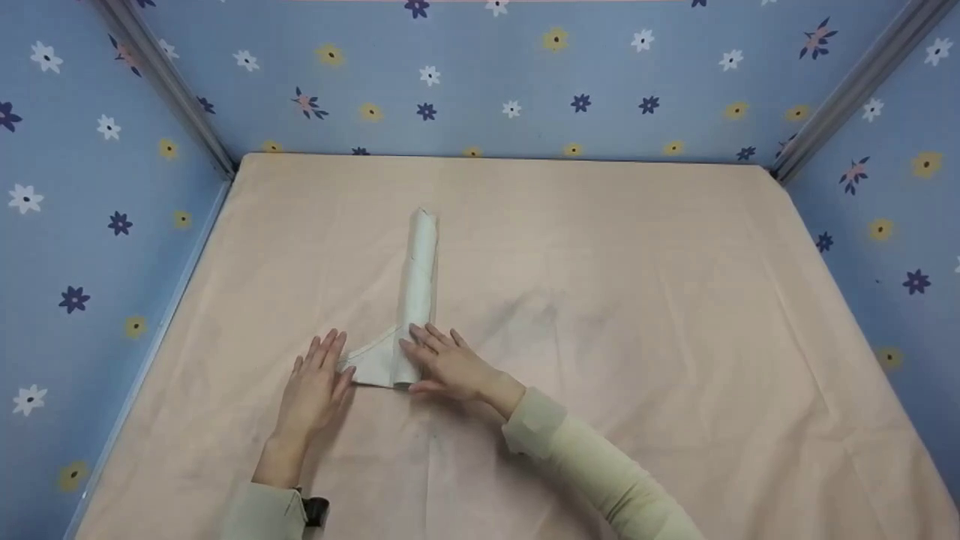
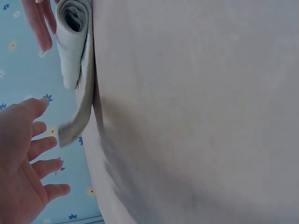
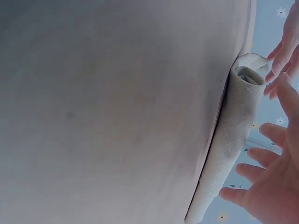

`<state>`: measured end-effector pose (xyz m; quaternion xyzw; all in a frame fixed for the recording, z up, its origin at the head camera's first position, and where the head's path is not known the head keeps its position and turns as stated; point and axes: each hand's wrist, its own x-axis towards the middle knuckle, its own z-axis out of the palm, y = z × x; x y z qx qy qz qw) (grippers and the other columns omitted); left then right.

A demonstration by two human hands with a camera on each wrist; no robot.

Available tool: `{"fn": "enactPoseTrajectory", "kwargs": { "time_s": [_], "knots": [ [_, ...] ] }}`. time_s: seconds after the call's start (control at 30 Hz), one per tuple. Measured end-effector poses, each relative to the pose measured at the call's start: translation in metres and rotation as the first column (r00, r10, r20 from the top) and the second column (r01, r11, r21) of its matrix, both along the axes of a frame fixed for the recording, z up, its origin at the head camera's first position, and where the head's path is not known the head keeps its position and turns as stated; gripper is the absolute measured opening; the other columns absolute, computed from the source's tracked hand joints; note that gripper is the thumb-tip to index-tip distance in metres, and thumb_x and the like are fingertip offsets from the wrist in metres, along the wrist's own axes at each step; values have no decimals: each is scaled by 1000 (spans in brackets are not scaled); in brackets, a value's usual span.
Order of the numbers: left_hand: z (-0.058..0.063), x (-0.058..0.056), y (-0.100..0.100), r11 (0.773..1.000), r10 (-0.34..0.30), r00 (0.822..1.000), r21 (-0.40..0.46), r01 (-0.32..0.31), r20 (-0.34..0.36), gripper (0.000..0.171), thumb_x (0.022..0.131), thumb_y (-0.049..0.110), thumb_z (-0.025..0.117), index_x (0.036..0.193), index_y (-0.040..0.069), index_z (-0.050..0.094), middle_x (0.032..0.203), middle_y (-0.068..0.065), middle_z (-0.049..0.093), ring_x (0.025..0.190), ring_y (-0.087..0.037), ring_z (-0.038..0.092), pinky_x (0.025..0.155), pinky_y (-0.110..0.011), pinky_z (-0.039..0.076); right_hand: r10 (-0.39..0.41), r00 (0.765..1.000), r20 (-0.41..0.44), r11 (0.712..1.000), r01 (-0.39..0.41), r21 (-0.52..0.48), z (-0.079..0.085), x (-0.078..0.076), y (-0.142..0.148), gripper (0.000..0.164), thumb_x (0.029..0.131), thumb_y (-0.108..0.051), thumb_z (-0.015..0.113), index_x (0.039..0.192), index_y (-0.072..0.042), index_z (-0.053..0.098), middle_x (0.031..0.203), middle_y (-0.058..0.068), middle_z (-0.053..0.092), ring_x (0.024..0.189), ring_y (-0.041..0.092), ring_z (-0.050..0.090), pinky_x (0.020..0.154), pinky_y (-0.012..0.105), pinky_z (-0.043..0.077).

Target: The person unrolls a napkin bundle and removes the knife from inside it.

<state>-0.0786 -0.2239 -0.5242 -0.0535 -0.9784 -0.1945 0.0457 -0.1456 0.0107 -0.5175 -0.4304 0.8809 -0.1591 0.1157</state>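
Observation:
A pale, whitish-green cloth [image 1: 421, 277], which looks like a towel, lies rolled into a long tube pointing away from me. A loose triangular flap [image 1: 375, 365] sticks out leftward at its near end. In the left wrist view, the tip of this flap [image 2: 72, 130] curls up. My left hand [image 1: 311, 390] is beside the flap's left tip with its fingers extended; whether it touches is hard to tell. Fingers spread, my right hand [image 1: 454, 367] lies at the near end of the roll. The right wrist view shows the roll's spiral end [image 3: 250, 77] between the two hands.
A peach cloth with creases covers the table [image 1: 637, 300]. Blue flowered panels [image 1: 510, 75] stand at the back and both sides, with grey posts [image 1: 862, 90] in the corners. A dark band [image 1: 316, 511] shows at the left sleeve cuff.

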Motion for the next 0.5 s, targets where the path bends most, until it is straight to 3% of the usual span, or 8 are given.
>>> {"fn": "enactPoseTrajectory", "kwargs": {
  "time_s": [0.5],
  "knots": [
    [-9,13,12,998,-62,998,-14,62,19,57,87,23,57,134,-2,34,139,-22,27,127,-38,23,100,-51,23,-24,999,-22,1000,24,16,-4,2,-11,71,85,-52,48,142,-18,23,147,7,14,133,25,11,103,51,17]
  ]
}}
